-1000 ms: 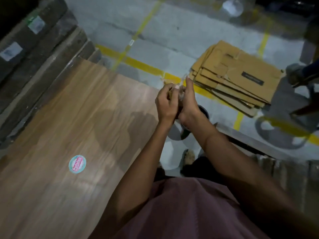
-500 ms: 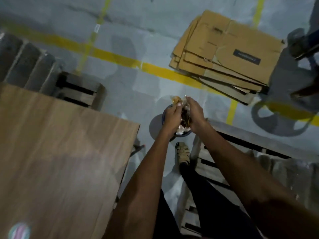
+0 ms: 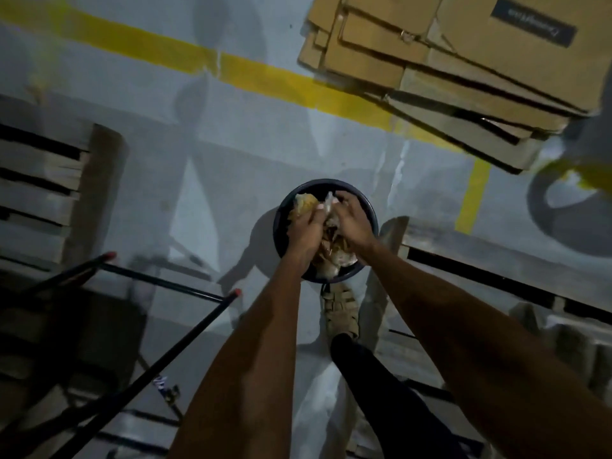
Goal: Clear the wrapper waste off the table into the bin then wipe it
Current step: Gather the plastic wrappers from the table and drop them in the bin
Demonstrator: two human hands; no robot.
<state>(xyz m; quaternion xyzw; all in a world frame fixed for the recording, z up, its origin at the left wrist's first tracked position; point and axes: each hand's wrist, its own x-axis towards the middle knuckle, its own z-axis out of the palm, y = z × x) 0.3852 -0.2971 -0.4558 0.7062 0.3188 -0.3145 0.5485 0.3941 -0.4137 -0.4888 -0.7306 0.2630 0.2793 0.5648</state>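
Note:
A round dark bin (image 3: 331, 187) stands on the grey floor straight below me. Both my hands hang over its mouth. My left hand (image 3: 306, 228) and my right hand (image 3: 351, 220) press together on a crumpled bundle of wrapper waste (image 3: 328, 207), clear and yellowish. More crumpled wrappers (image 3: 334, 260) lie inside the bin under my wrists. The table top is out of view.
Dark metal table legs with red tips (image 3: 228, 298) slant across the lower left. Wooden pallets (image 3: 49, 180) lie at the left and at the right (image 3: 496, 293). Flattened cardboard boxes (image 3: 463, 67) are stacked at the top right. My sandalled foot (image 3: 339, 313) stands next to the bin.
The view swung from the wooden table down to the floor. My hands carried the wrapper bundle away from the table edge and lowered it over the bin's mouth.

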